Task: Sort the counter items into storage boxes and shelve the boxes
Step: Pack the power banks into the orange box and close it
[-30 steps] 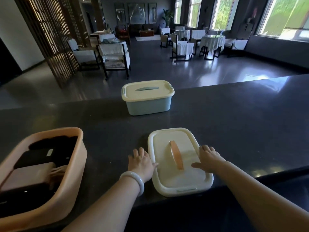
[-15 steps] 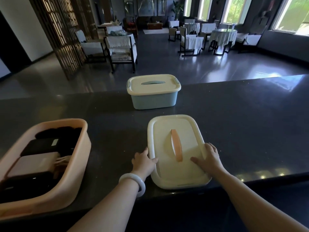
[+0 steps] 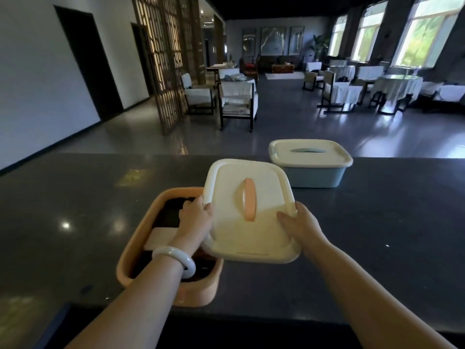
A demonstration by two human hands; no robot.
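The left hand and right hand grip opposite edges of the cream lid, holding it level above the right side of the filled orange storage box on the counter, apparently for alignment before closing.

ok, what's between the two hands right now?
The cream lid with its orange handle. In the head view the left hand and right hand grip its opposite edges, holding it partly over the open orange box.
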